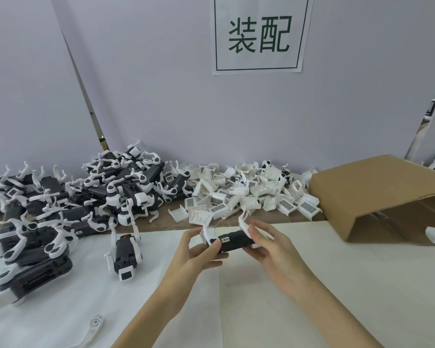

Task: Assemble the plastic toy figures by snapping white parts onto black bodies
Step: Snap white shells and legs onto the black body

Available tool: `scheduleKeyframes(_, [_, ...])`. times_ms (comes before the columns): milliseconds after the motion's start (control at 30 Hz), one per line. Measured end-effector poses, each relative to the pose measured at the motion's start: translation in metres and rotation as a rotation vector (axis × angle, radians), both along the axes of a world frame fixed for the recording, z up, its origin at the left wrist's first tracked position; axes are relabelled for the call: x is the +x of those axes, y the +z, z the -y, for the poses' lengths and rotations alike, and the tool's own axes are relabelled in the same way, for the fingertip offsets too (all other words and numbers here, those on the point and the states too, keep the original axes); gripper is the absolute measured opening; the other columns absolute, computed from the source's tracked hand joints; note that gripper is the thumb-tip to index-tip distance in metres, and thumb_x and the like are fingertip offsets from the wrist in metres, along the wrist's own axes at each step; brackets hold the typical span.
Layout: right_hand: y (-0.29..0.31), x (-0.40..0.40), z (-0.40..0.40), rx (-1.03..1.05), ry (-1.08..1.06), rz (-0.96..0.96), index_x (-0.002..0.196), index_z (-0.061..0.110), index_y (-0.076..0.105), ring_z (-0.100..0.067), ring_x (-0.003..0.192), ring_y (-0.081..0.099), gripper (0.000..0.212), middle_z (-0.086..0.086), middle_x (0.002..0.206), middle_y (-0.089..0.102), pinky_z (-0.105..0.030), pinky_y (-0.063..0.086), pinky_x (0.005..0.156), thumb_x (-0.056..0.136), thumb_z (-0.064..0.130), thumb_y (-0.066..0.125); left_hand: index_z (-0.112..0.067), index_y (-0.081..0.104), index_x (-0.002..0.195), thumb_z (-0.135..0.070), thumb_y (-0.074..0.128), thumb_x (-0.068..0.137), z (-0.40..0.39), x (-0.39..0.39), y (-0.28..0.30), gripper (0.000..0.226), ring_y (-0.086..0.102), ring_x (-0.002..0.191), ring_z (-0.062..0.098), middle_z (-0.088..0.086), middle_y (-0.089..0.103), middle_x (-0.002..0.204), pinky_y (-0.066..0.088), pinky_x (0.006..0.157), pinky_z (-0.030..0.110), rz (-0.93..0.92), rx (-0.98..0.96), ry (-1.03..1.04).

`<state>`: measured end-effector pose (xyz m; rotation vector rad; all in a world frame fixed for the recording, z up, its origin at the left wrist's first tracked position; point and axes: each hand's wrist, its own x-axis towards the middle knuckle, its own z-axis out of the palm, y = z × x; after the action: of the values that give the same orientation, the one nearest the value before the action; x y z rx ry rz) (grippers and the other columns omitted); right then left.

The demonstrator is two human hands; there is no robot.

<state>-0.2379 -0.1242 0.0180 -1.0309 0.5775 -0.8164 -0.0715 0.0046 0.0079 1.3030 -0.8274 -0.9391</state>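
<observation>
Held above the middle of the bench (312, 285): one black body (234, 241), lying crosswise, white legs (242, 222) already on it and curling upward. Gripped at one end by the left hand (199, 249), fingers curled round it, and at the other by the right hand (264, 243), fingers wrapped over the top and underneath. Seemingly mid-assembly, with the figure being turned or checked before another white piece goes on; which socket is open cannot be told. Next, most likely, a reach toward the pile of white parts (249, 194) along the far edge, then a firm press until the clip seats, with care not to bend the thin legs.

Just left of the hands, a standing figure (124, 254). Toward the far left corner and down the left edge, a heap of figures (68, 204). Near the front edge, a loose white leg (92, 327). At the right edge, an open cardboard box (377, 194) on its side. White sheeting over the bench, brown board showing under the piles. Behind, pale partition panels and a printed sign (260, 33).
</observation>
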Motion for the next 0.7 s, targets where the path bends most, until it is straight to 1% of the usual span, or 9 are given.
scheduleKeyframes(67, [0.001,-0.001,0.003,0.041,-0.014,0.032,0.118,0.014,0.072,-0.031,0.101,0.069,0.061,-0.021,0.108,0.072,-0.04,0.056,0.101,0.063,0.035,0.089,-0.027,0.048,0.139,-0.058,0.087,0.072,0.0,-0.001,0.003,0.084,0.075,0.111,0.023,-0.001,0.078,0.12,0.045,0.114,0.05,0.082,0.05,-0.019])
scheduleKeyframes(167, [0.001,0.0,0.004,0.076,-0.011,0.091,0.129,0.007,0.064,-0.024,0.104,0.073,0.068,-0.014,0.115,0.076,-0.038,0.053,0.101,0.07,0.033,0.085,-0.029,0.053,0.132,-0.056,0.093,0.059,0.001,-0.002,0.005,0.088,0.075,0.106,0.018,-0.009,0.076,0.119,0.046,0.111,0.044,0.117,0.084,0.021])
scheduleKeyframes(267, [0.0,0.003,-0.001,0.053,0.099,0.144,0.133,-0.003,0.059,-0.03,0.123,0.067,0.065,-0.02,0.125,0.072,-0.036,0.048,0.109,0.083,0.035,0.076,-0.026,0.054,0.132,-0.039,0.097,0.065,0.001,-0.008,0.001,0.081,0.077,0.105,0.027,0.007,0.078,0.114,0.048,0.102,0.037,0.042,0.069,-0.018])
scheduleKeyframes(333, [-0.003,0.005,-0.01,-0.046,0.225,0.042,0.131,-0.001,0.059,-0.03,0.125,0.066,0.056,-0.019,0.126,0.072,-0.038,0.046,0.111,0.091,0.035,0.072,-0.01,0.058,0.128,-0.032,0.094,0.074,0.003,-0.015,-0.004,0.069,0.077,0.105,0.036,0.02,0.076,0.116,0.051,0.107,0.042,-0.079,0.022,0.014])
scheduleKeyframes(367, [-0.004,0.006,-0.014,-0.094,0.264,-0.027,0.13,0.001,0.06,-0.03,0.123,0.068,0.05,-0.017,0.125,0.073,-0.04,0.047,0.11,0.095,0.034,0.071,-0.006,0.06,0.124,-0.034,0.093,0.077,0.003,-0.017,-0.007,0.064,0.077,0.105,0.036,0.021,0.075,0.116,0.051,0.108,0.043,-0.068,0.015,0.032])
scheduleKeyframes(433, [-0.006,0.008,-0.017,-0.116,0.265,-0.099,0.127,0.002,0.062,-0.03,0.117,0.071,0.039,-0.015,0.123,0.074,-0.041,0.051,0.105,0.1,0.029,0.068,-0.013,0.064,0.119,-0.044,0.091,0.078,0.004,-0.019,-0.007,0.058,0.077,0.106,0.026,0.012,0.076,0.118,0.056,0.102,0.036,0.074,0.03,0.015])
scheduleKeyframes(500, [-0.004,0.006,-0.014,-0.109,0.212,-0.143,0.122,0.004,0.068,-0.028,0.109,0.074,0.03,-0.015,0.116,0.076,-0.037,0.057,0.093,0.099,0.023,0.068,-0.031,0.061,0.121,-0.059,0.09,0.069,0.002,-0.018,-0.004,0.066,0.073,0.108,0.014,-0.004,0.069,0.124,0.057,0.087,0.022,0.283,0.065,-0.016])
scheduleKeyframes(600, [0.002,-0.002,-0.008,-0.216,0.156,-0.242,0.118,0.016,0.071,-0.019,0.091,0.071,0.02,-0.009,0.1,0.075,-0.032,0.06,0.08,0.099,0.02,0.068,-0.042,0.049,0.129,-0.079,0.079,0.065,0.001,-0.016,-0.002,0.08,0.055,0.12,-0.003,-0.019,0.049,0.133,0.052,0.09,0.019,0.604,0.023,0.162])
scheduleKeyframes(700, [0.008,-0.012,-0.003,-0.513,0.261,-0.407,0.113,0.026,0.072,-0.011,0.078,0.059,0.017,0.001,0.085,0.062,-0.018,0.046,0.068,0.097,0.022,0.066,-0.04,0.049,0.138,-0.078,0.069,0.075,0.001,-0.01,0.001,0.076,0.056,0.125,-0.007,-0.026,0.058,0.135,0.05,0.096,0.02,0.503,-0.08,0.19])
